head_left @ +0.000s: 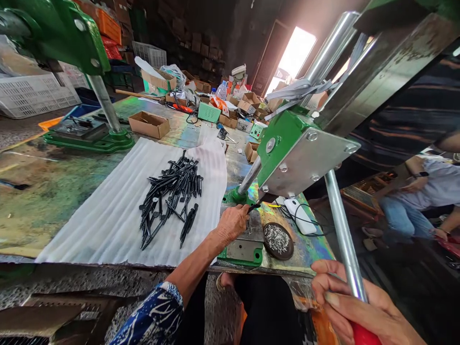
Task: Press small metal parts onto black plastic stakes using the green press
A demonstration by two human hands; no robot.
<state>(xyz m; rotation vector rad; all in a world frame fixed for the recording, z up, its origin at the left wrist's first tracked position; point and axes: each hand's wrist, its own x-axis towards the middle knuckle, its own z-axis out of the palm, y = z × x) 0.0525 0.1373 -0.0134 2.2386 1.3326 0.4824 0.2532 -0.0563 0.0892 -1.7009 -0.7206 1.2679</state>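
My left hand [233,224] is at the base of the green press [287,148], its fingers closed on a small black part [253,207] under the press head. At the lower right my right hand [354,299] wraps round the press lever [343,235], near its red grip [363,334]. A pile of black parts [172,191] lies on white foam sheet [104,215] to the left of my left hand. Just right of the press base sits a round brown dish [278,241] of small metal pins.
A second green press [89,139] stands at the back left, beside an open cardboard box [149,125]. A white device [300,216] with black cables lies right of the press. Boxes and tools crowd the table's far end. Other people are at the right.
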